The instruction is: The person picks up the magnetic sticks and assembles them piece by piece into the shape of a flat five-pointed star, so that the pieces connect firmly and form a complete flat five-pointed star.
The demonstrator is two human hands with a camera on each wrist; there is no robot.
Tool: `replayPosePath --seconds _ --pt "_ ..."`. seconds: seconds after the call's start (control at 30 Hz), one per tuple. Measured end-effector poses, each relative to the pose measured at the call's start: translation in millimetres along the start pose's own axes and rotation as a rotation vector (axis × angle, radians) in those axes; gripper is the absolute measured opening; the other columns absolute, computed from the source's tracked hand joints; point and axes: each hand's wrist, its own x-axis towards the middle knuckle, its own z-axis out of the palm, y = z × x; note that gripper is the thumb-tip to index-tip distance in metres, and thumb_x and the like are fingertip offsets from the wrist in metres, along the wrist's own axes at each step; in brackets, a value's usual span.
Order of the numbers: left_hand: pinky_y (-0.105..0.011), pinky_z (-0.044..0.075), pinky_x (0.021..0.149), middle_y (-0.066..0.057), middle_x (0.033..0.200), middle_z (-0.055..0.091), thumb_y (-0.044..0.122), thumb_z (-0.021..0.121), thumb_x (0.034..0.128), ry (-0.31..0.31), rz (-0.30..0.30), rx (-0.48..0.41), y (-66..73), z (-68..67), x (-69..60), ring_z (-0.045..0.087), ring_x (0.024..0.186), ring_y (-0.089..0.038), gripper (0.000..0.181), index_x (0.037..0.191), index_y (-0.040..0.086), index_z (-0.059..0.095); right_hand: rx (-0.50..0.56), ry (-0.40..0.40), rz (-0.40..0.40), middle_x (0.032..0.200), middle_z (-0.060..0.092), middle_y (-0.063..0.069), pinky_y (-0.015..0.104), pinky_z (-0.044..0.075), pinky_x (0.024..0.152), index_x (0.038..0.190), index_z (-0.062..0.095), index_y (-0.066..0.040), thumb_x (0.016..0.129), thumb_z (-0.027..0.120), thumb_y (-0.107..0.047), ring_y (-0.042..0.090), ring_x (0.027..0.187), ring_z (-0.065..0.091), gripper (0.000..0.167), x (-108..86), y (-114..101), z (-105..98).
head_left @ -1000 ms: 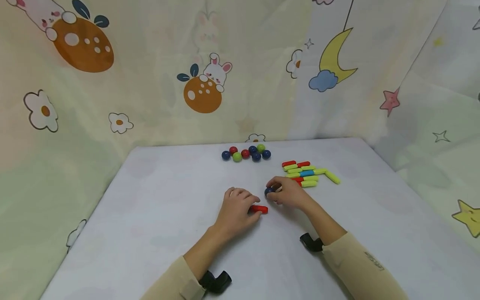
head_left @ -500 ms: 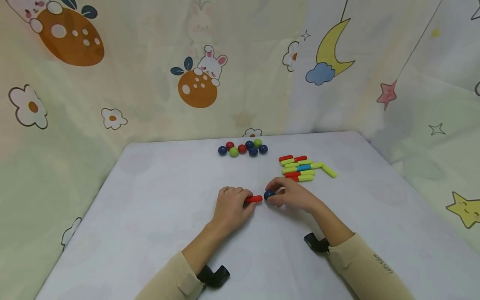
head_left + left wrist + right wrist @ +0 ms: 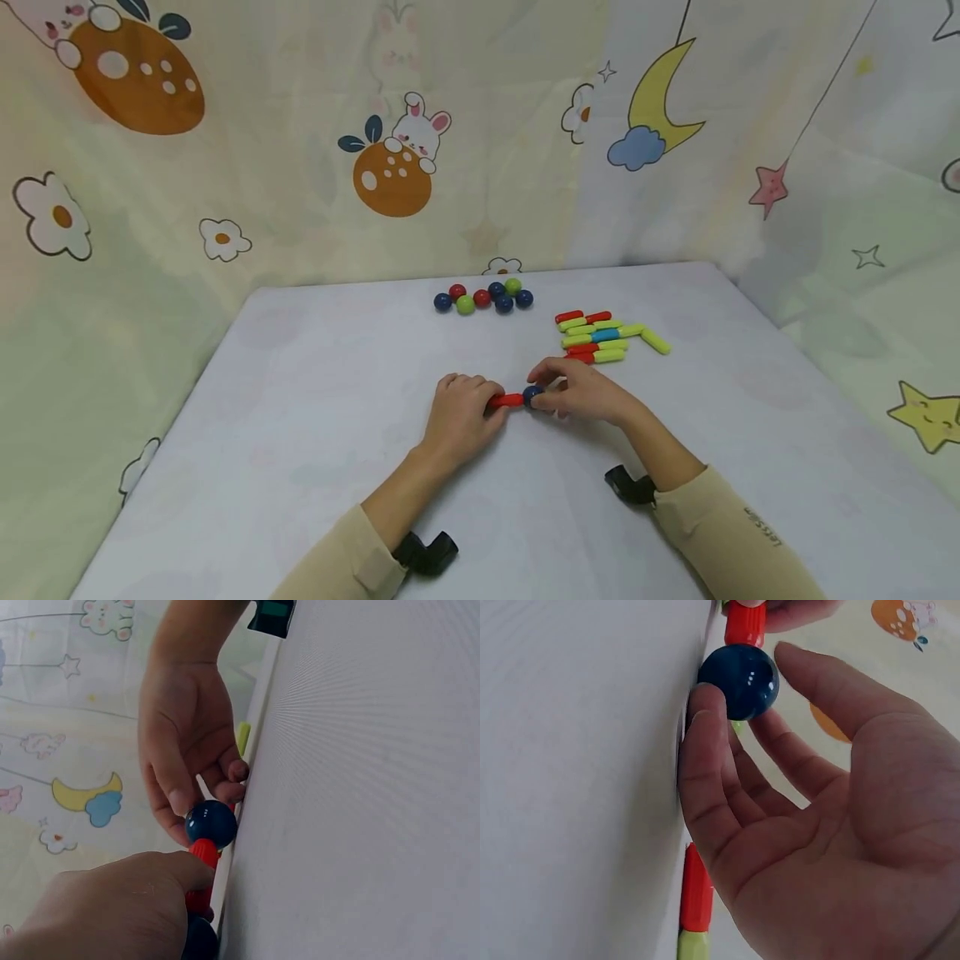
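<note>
We see a ridged red plastic-looking rod point(image 3: 512, 400) meeting a glossy dark blue ball point(image 3: 531, 392).
The left hand point(image 3: 463, 417) clamps its fingers on the rod; the right hand point(image 3: 583, 392) curls its fingers round the ball at the rod's three o'clock end. Toward the nine o'clock end, partly hidden, we find a second dark blue ball point(image 3: 199, 939). From the first ball, glossy blue, red and green balls point(image 3: 482, 298) cluster toward eleven o'clock; yellow-green, red and blue rods point(image 3: 605, 335) lie toward two.
</note>
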Motion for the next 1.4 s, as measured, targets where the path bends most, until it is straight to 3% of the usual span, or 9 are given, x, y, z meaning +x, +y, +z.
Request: replayPosePath --seconds 0.2,0.33,0.53,0.63,0.77,0.93,1.2,1.4 --pt "-0.052 0.047 0.104 0.001 0.093 0.075 0.029 0.078 0.0919 -0.035 -0.015 -0.027 -0.1 0.0 -2.2 0.066 0.090 -0.021 0.018 0.104 0.017 0.078 -0.010 0.143 -0.005 0.113 0.068 0.012 0.033 0.057 0.069 0.126 0.066 -0.009 0.099 0.070 -0.028 0.025 0.084 0.066 0.034 -6.0 8 -17" --pt "-0.053 0.047 0.104 0.001 0.094 0.075 0.028 0.078 0.0917 -0.030 -0.011 -0.023 0.1 -0.5 -1.2 0.066 0.091 -0.021 0.017 0.104 0.017 0.078 -0.012 0.326 0.022 0.107 0.068 0.014 0.030 0.053 0.069 0.126 0.066 -0.010 0.101 0.067 -0.033 0.028 0.086 0.061 0.034 -9.3 18 -37" --pt "-0.052 0.047 0.103 0.001 0.094 0.076 0.029 0.077 0.0925 -0.023 -0.004 -0.013 0.2 -1.0 1.7 0.066 0.090 -0.020 0.017 0.104 0.017 0.078 -0.073 0.649 0.009 0.122 0.066 0.014 0.020 0.049 0.074 0.125 0.066 -0.007 0.105 0.059 -0.035 0.026 0.102 0.057 0.036 -16.2 40 -61" --pt "-0.053 0.047 0.104 0.000 0.095 0.076 0.028 0.077 0.0925 -0.033 -0.009 -0.027 -0.6 -1.0 1.9 0.066 0.090 -0.021 0.017 0.105 0.016 0.078 -0.097 0.773 0.014 0.125 0.066 0.017 0.024 0.047 0.079 0.128 0.065 -0.005 0.104 0.059 -0.029 0.028 0.107 0.058 0.034 -19.4 50 -68" --pt "-0.053 0.047 0.104 0.000 0.096 0.076 0.028 0.078 0.0918 -0.039 -0.005 -0.039 -3.1 -1.7 1.6 0.065 0.092 -0.020 0.018 0.105 0.016 0.078 -0.184 0.887 0.021 0.127 0.063 0.021 0.041 0.046 0.091 0.132 0.064 -0.002 0.100 0.061 -0.015 0.038 0.114 0.058 0.035 -20.9 60 -74" --pt "-0.054 0.046 0.105 0.000 0.095 0.076 0.028 0.077 0.0919 -0.051 0.004 -0.059 -4.4 -4.7 1.5 0.065 0.091 -0.020 0.018 0.106 0.016 0.078 -0.253 0.919 0.115 0.135 0.055 0.026 0.057 0.041 0.103 0.139 0.059 0.000 0.096 0.060 -0.010 0.044 0.125 0.050 0.044 -21.8 69 -79" --pt "-0.056 0.046 0.105 0.000 0.095 0.075 0.027 0.078 0.0912 -0.081 0.003 -0.071 -2.0 -7.3 -1.1 0.065 0.092 -0.019 0.018 0.105 0.016 0.078 -0.223 0.787 0.312 0.139 0.053 0.031 0.060 0.044 0.104 0.147 0.049 0.004 0.099 0.057 -0.017 0.047 0.125 0.051 0.053 -19.6 84 -82" --pt "-0.054 0.047 0.104 0.001 0.095 0.075 0.027 0.077 0.0919 -0.086 0.017 -0.062 -0.1 -8.6 -0.8 0.065 0.091 -0.018 0.017 0.105 0.016 0.077 -0.305 0.780 0.320 0.128 0.060 0.029 0.058 0.048 0.096 0.141 0.055 0.004 0.098 0.056 -0.016 0.045 0.115 0.057 0.047 -17.8 90 -89"
